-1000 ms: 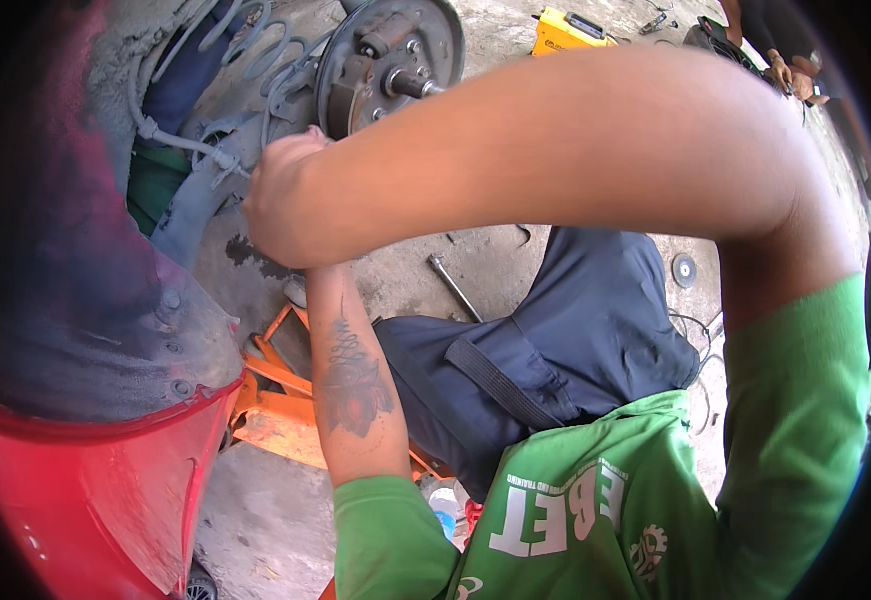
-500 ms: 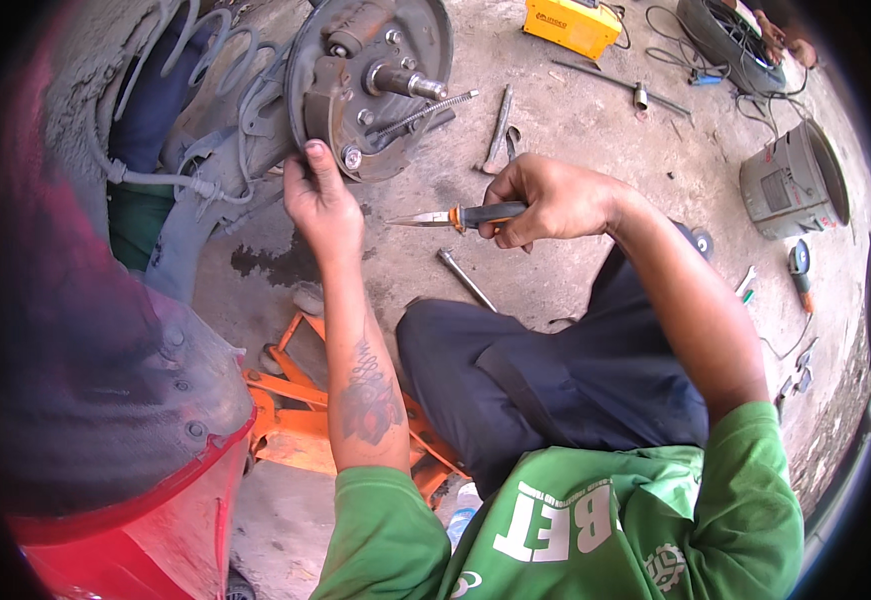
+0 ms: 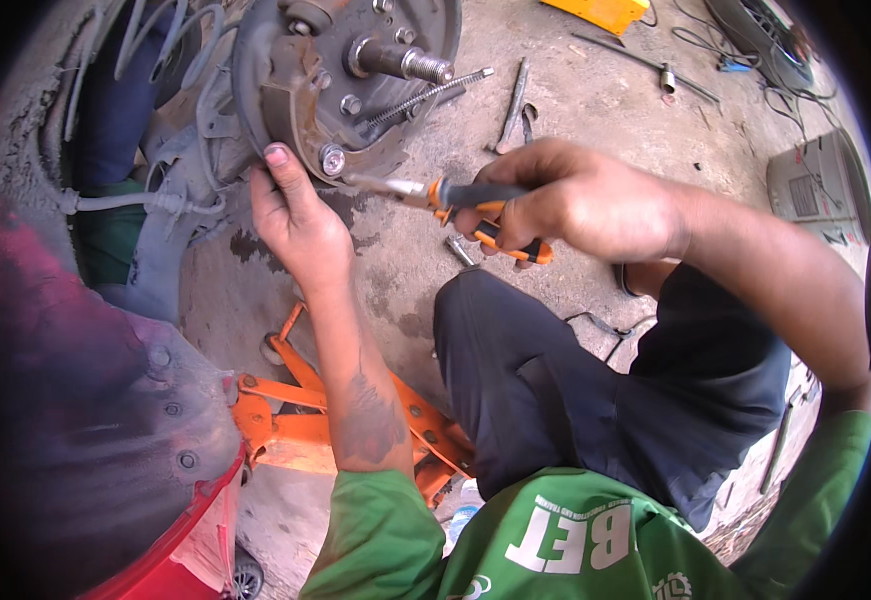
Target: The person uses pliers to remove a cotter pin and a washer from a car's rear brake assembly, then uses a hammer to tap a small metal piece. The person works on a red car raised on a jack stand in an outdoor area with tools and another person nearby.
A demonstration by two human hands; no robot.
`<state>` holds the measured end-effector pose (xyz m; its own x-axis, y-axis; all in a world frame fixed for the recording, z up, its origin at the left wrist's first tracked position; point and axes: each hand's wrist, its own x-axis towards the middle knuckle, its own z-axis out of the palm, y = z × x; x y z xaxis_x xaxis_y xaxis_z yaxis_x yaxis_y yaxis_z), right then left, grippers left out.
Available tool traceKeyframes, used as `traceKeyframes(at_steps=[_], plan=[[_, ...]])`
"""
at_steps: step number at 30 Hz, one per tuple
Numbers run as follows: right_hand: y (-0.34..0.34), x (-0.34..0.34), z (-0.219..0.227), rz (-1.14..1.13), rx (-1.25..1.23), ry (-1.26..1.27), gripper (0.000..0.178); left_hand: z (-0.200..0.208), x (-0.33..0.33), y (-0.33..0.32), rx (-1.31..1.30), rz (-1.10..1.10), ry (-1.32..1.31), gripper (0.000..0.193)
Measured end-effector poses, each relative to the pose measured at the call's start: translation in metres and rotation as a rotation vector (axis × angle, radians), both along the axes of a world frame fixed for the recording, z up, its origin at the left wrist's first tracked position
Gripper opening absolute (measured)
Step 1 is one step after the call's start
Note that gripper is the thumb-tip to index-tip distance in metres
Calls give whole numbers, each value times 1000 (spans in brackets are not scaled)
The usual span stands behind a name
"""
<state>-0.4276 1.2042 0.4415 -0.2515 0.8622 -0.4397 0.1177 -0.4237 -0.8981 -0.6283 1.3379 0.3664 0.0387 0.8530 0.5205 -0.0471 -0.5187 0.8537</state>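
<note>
Below the stub axle (image 3: 397, 60): hold-down spring cap (image 3: 332, 160); right hand (image 3: 577, 205) is gripping long-nose pliers (image 3: 439, 194), pointing leftward at it; nearer left hand (image 3: 303, 218) is apparently touching the backing plate (image 3: 252, 75), closure unclear.

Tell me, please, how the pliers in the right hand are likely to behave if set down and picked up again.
The pliers would probably feel stiff and fairly heavy for their size, since the nose looks metal. Their two handles, standing apart, may swing together or wider. The orange-and-black coverings look padded, so slipping seems unlikely.
</note>
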Motion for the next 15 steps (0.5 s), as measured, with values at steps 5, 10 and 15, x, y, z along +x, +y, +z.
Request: traceKeyframes(at_steps=[5,10,15], plan=[[13,0,-13,183,181,-35,22,0,5,-5,-85,6,-105,40],[14,9,2,328,301,-94,19,1,8,-11,-174,72,-122,50],[13,16,-4,234,333,80,23,-3,7,-13,-227,146,-96,63]])
